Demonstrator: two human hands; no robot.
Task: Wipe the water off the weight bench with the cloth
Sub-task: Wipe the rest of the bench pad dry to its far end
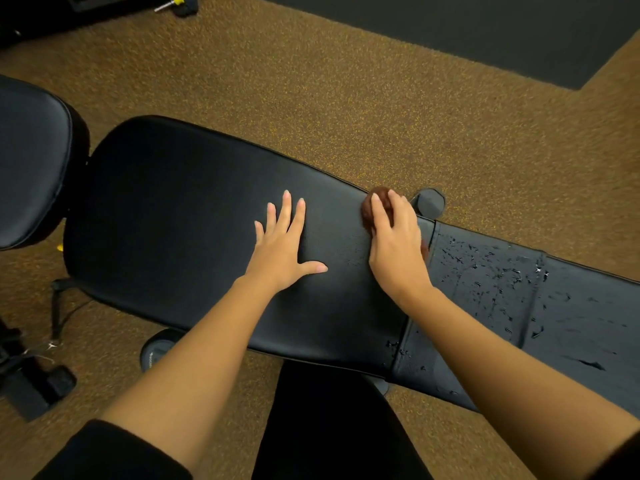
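Observation:
A black padded weight bench [180,216] runs from the left to the lower right. My right hand [394,244] is closed over a bunched dark brown cloth [370,207], pressing it on the pad near the far edge, just left of the seam. Most of the cloth is hidden under the hand. Water droplets [491,271] lie scattered on the bench section right of the seam, with a few [398,348] by the near edge. My left hand [282,244] rests flat on the dry middle of the pad, fingers spread, holding nothing.
Speckled brown carpet [311,98] surrounds the bench. A second black pad [31,161] sits at the left. A round black bench foot [429,202] pokes out beyond the far edge. Dark equipment [27,382] lies on the floor at lower left, a black mat [485,29] at the top right.

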